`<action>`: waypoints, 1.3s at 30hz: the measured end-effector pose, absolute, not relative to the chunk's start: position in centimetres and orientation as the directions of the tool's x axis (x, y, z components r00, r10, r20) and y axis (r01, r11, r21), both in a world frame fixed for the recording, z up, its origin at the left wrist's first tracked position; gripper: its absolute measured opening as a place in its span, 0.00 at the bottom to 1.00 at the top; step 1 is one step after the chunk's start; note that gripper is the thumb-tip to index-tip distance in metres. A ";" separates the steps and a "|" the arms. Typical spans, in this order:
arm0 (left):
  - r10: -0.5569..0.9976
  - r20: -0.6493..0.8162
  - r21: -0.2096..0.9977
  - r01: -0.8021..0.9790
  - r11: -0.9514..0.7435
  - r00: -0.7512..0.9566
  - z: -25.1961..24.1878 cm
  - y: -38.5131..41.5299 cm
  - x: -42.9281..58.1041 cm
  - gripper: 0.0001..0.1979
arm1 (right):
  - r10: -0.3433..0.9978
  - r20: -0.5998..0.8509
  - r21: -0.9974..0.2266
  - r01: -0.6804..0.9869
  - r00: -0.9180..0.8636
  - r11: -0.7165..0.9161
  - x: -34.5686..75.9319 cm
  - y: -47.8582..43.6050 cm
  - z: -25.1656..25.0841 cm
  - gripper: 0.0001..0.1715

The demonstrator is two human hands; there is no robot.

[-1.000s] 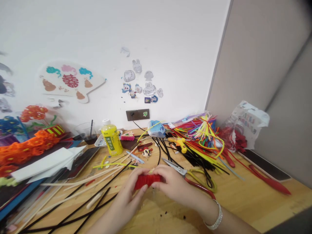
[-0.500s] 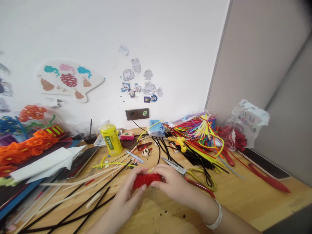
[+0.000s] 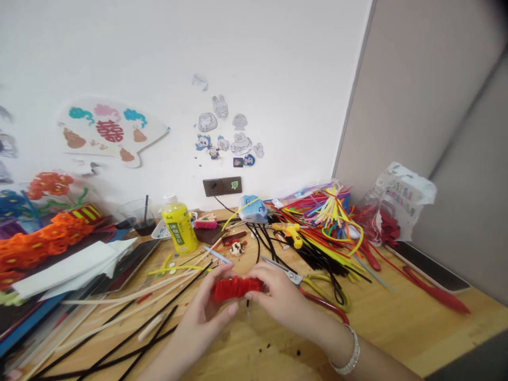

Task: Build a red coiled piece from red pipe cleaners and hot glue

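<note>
Between my two hands is a ridged, fuzzy red coil [image 3: 234,288] that looks like wound pipe cleaner, held just above the wooden table [image 3: 381,338]. My right hand [image 3: 275,291] pinches its right end, thumb in front. My left hand [image 3: 210,304] curls its fingers behind the left end, while its thumb stands away from the front. A thin dark strand dangles below the coil. Beyond my right hand lie scissors [image 3: 317,284] with yellow handles, open-bladed, beside a red-handled tool [image 3: 323,302]. Fingers behind the coil are partly hidden.
A yellow drink bottle [image 3: 179,226] stands at the back left near a plastic cup [image 3: 145,225]. Loose black and cream pipe cleaners [image 3: 130,317] cross the left side. Bundled coloured pipe cleaners [image 3: 333,222] and a yellow glue gun [image 3: 292,234] lie at the back right.
My left thumb has moved off the front of the red coil, so more of it shows. The right hand keeps its grip. The view has shifted slightly.
</note>
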State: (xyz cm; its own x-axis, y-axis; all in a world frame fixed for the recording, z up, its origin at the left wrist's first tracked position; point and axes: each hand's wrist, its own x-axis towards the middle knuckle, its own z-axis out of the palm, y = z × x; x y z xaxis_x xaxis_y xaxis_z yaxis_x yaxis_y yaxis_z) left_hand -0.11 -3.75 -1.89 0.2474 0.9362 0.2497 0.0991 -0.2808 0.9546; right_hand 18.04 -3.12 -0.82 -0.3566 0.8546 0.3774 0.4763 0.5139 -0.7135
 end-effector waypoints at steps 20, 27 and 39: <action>0.829 0.523 0.659 0.524 -0.539 0.195 -1.7 -3.2 -0.2 0.07 | 0.784 0.381 -0.494 0.609 -0.490 0.620 18.0 -3.7 -1.3 0.10; 0.770 0.597 0.505 0.641 -0.578 0.223 -2.1 -3.6 -0.3 0.09 | 0.748 0.355 -0.407 0.628 -0.560 0.664 17.4 -4.0 -1.6 0.10; 0.672 0.665 0.387 0.618 -0.684 0.327 -2.7 -4.1 0.2 0.06 | 0.741 0.369 -0.402 0.623 -0.561 0.671 17.0 -4.6 -2.1 0.08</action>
